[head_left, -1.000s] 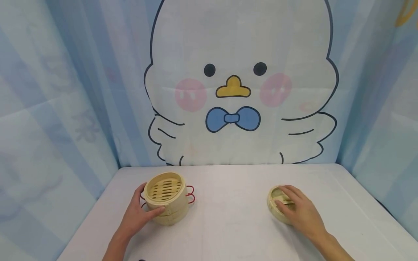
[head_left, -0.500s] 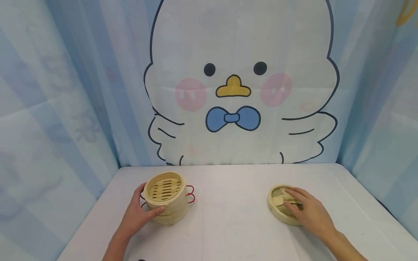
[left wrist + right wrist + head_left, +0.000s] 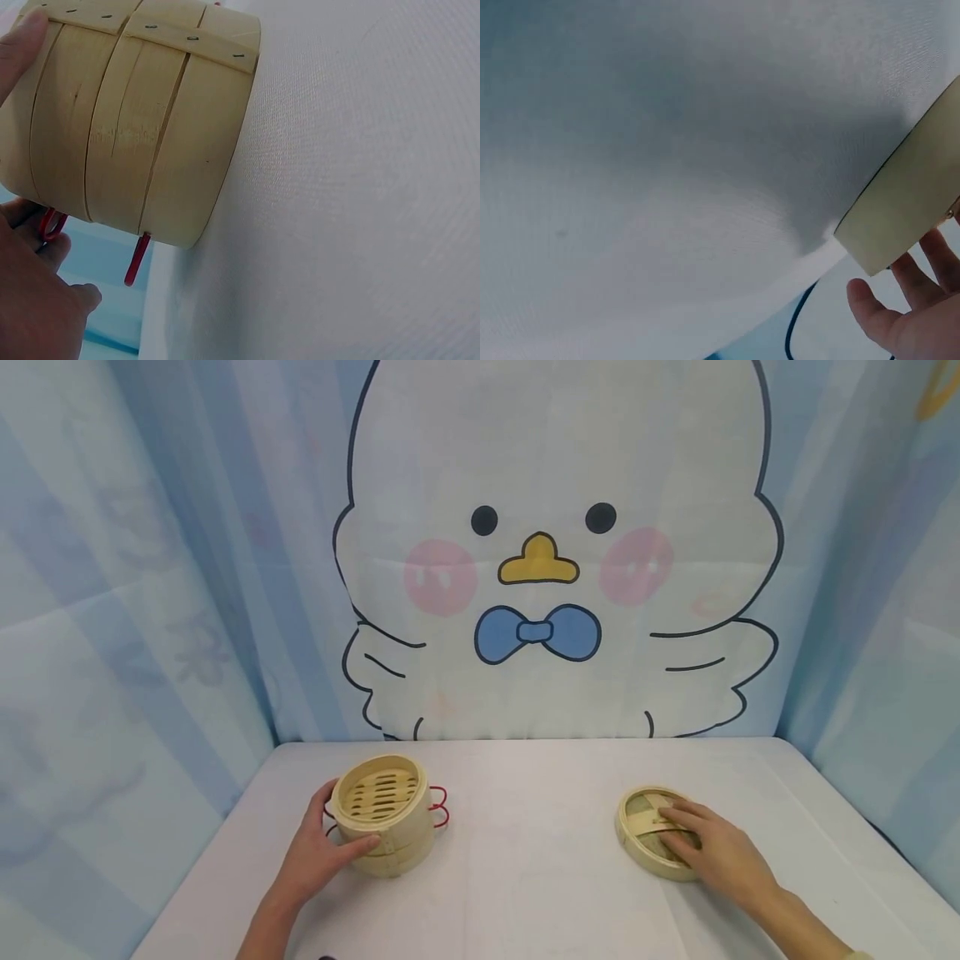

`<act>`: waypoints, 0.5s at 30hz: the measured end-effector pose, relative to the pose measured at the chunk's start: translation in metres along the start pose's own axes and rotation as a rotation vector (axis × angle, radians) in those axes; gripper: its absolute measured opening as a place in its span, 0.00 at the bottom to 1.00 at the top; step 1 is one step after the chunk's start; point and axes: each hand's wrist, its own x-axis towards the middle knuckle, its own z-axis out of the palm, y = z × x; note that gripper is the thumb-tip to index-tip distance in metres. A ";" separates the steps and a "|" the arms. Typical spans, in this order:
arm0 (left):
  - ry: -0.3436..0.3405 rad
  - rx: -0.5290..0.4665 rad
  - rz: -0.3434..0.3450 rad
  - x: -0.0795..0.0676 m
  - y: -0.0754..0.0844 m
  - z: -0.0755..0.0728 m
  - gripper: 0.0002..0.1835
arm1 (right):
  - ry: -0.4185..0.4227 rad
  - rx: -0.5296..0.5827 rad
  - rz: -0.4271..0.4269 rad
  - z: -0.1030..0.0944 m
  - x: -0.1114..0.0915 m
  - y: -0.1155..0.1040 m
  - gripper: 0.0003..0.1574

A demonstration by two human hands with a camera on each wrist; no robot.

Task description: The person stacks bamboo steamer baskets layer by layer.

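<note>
A bamboo steamer point(image 3: 393, 839) with stacked tiers and a slotted top tier stands on the left of the white table. My left hand point(image 3: 315, 847) grips its near left side, thumb across the front, other fingers behind. The left wrist view shows the steamer's wall point(image 3: 112, 127) close up. On the right, a round bamboo lid point(image 3: 637, 847) lies on the table, its strip handle up. My right hand point(image 3: 727, 856) hovers over the lid's right part, finger and thumb apart on either side of the handle. The lid's rim point(image 3: 907, 195) shows in the right wrist view.
Red loops point(image 3: 441, 817) stick out from the steamer's side. The white table point(image 3: 540, 860) lies between steamer and lid. A printed curtain point(image 3: 540, 693) hangs behind, with fabric at both sides. A small dark object point(image 3: 327, 957) shows at the bottom edge.
My right hand has slid back to the right across the lid, uncovering more of it, while the lid stays nearly in place. The left hand and steamer have not moved.
</note>
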 end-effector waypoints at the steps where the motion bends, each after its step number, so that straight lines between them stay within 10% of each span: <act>1: 0.000 -0.001 0.000 0.000 0.000 0.000 0.59 | -0.007 0.001 0.002 0.000 0.000 0.000 0.26; 15: -0.006 0.005 -0.004 0.000 -0.002 0.001 0.59 | 0.110 0.005 -0.076 0.010 0.001 0.008 0.20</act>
